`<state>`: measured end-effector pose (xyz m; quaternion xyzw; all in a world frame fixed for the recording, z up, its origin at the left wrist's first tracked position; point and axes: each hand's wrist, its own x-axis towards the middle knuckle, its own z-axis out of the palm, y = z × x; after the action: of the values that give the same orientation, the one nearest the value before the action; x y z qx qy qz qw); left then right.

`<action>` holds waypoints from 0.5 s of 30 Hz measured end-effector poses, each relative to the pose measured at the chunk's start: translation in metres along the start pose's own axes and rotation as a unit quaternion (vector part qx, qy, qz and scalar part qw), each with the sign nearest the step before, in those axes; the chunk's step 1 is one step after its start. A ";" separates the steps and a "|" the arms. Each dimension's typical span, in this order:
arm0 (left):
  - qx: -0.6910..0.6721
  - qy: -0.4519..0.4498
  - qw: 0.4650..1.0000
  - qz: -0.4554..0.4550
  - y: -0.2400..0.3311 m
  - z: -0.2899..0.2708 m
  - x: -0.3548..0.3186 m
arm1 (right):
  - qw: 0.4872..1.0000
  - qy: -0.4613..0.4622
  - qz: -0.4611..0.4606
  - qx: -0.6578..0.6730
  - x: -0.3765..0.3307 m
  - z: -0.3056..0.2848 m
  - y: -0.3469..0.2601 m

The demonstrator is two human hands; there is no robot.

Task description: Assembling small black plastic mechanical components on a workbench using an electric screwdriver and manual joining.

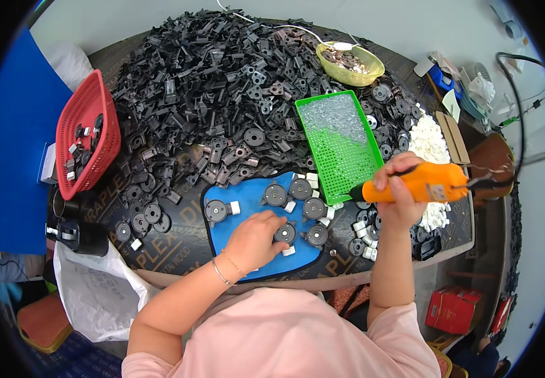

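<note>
"How are our arms set?"

"Our left forearm [181,293] slants in from the lower left, and our left grip [261,236] bends over the blue mat [250,192]. Our right forearm [390,271] rises nearly straight, the right grip [401,192] lifted beside the green tray [348,164]."

"Do we have hold of anything?"

"Both do. The left grip is partly closed, thumb and fingers round a round black part [286,231] on the mat. The right is wrapped about an orange power tool [436,183], its dark nose pointing left over the tray's lower edge."

"And our counts?"

"Six round black parts on the mat, including the held one. One tray, one red basket [110,148] at the left, one yellow basket [354,77] at the back of the counter [181,220]. The black heap [197,82] and the tray's metal bits [332,120] we can't number."
</note>
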<state>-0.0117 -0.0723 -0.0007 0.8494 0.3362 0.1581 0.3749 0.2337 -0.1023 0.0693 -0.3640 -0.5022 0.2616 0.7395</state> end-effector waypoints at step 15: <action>-0.019 -0.005 1.000 0.012 -0.010 0.008 0.002 | 0.974 -0.224 0.044 -0.001 -0.038 0.070 0.014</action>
<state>-0.0107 -0.0701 -0.0129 0.8466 0.3212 0.1652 0.3910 0.1547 -0.1034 0.0535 -0.3190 -0.6384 0.3684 0.5958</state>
